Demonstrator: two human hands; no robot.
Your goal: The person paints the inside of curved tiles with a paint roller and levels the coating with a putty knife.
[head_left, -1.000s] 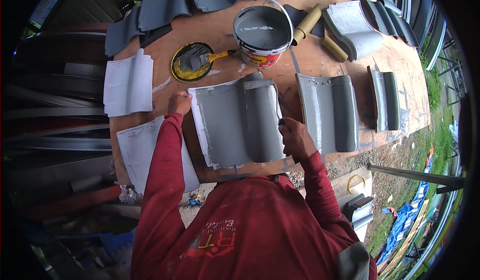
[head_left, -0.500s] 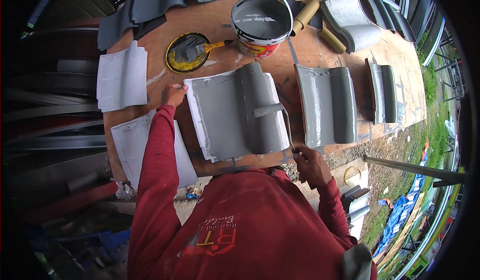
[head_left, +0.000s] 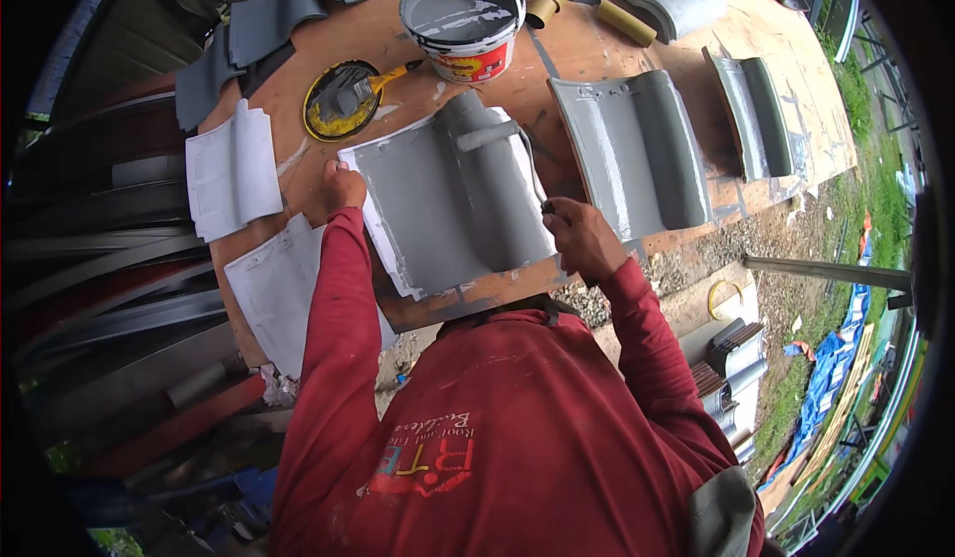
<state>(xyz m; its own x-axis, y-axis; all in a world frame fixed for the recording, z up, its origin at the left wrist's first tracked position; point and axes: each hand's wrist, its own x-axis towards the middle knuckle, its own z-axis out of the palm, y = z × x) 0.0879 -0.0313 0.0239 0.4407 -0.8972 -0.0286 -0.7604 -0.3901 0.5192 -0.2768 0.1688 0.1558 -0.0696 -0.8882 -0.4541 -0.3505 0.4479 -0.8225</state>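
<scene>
Far left, the left hand (head_left: pixel 344 187) has its fingers pinched on the upper-left edge of a wavy, grey-coated roof tile (head_left: pixel 413 204) with white margins, lying on the brown wooden table (head_left: pixel 343 40). Across the tile's raised ridge sits a slim, grey, cylindrical paint roller (head_left: pixel 488 137), its long axis nearly sideways. The roller lies up and left of the nearer right hand (head_left: pixel 582 239), fingers clenched round its dark handle (head_left: pixel 548 207).

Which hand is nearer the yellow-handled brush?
Left. The left hand is just below the brush in the picture, at the upper-left corner of the tile; the right hand, on the roller handle, is farther off, lower right.
</scene>
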